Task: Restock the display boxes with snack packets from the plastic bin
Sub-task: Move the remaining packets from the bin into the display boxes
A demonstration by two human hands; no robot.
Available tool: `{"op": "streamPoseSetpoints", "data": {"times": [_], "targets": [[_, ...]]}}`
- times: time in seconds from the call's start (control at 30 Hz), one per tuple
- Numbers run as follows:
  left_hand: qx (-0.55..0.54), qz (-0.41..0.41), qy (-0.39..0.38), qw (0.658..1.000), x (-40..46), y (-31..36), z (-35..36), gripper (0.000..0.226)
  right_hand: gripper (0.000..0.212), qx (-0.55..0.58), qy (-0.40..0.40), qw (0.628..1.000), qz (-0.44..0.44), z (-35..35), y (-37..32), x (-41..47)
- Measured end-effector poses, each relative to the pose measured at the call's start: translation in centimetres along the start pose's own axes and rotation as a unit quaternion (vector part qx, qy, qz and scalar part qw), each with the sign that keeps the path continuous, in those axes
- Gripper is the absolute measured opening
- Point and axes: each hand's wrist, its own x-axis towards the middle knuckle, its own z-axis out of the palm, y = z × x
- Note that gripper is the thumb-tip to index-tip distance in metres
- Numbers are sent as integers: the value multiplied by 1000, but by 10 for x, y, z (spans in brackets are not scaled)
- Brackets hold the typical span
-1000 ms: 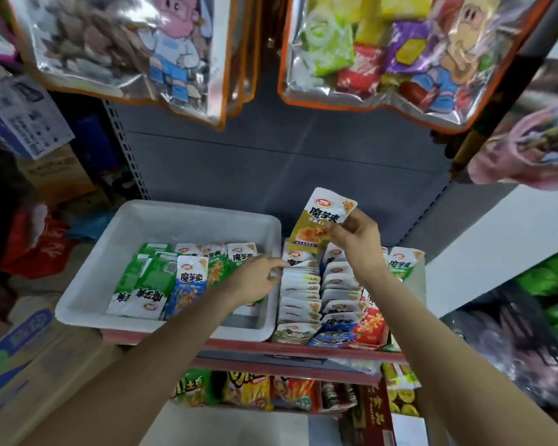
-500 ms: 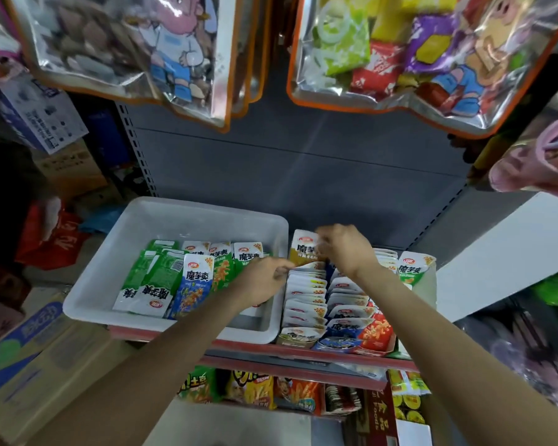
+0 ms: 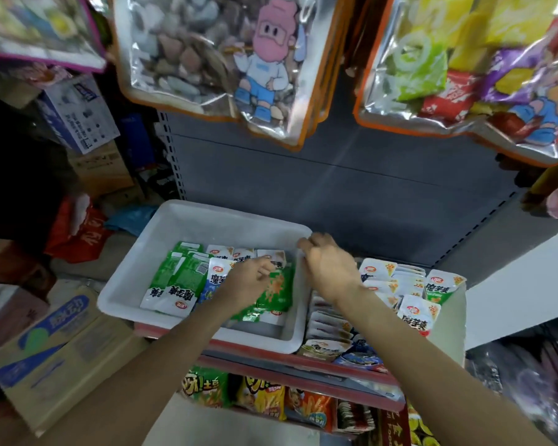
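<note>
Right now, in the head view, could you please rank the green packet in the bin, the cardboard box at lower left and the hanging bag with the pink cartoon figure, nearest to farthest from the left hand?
From the left hand:
1. Green packet, in the bin, right beside the fingers.
2. Cardboard box, lower left, beside the shelf.
3. Hanging bag, overhead, top centre.

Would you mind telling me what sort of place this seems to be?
Most likely a small snack shop: a metal shelf holds display boxes of packets, big snack bags hang above, and cartons sit nearby.
</note>
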Motion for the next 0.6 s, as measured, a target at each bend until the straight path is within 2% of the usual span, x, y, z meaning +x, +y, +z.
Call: {"op": "streamPoseSetpoints", "data": {"times": [0.07,0.13,0.2,0.27,0.4,0.47,0.53,0.57,0.6], "targets": [[23,-39,25,999,-3,-25,-14,30,41,62,-41,997,-30,14,-25,11],[56,-93,28,994,-5,-50,-26,37,43,172,-96,980,-27,33,-52,25],[78,-133,1,988,-7,-72,-36,44,52,310,-176,933,43,60,-72,41],[109,-134,-52,984,-8,-89,-43,52,59,397,-230,879,129,88,-88,57],[92,-150,-142,974,-4,-111,-49,77,48,473,-190,830,227,121,-113,79],[69,-159,-160,972,-1,-115,-48,78,30,434,-185,848,242,124,-121,83],[42,-161,-142,976,-2,-116,-47,80,13,402,-184,863,244,121,-127,85],[34,-150,-116,981,-1,-115,-48,80,15,411,-175,861,242,120,-129,86],[34,-136,-84,987,-2,-114,-50,79,20,457,-159,841,241,117,-131,85]]}}
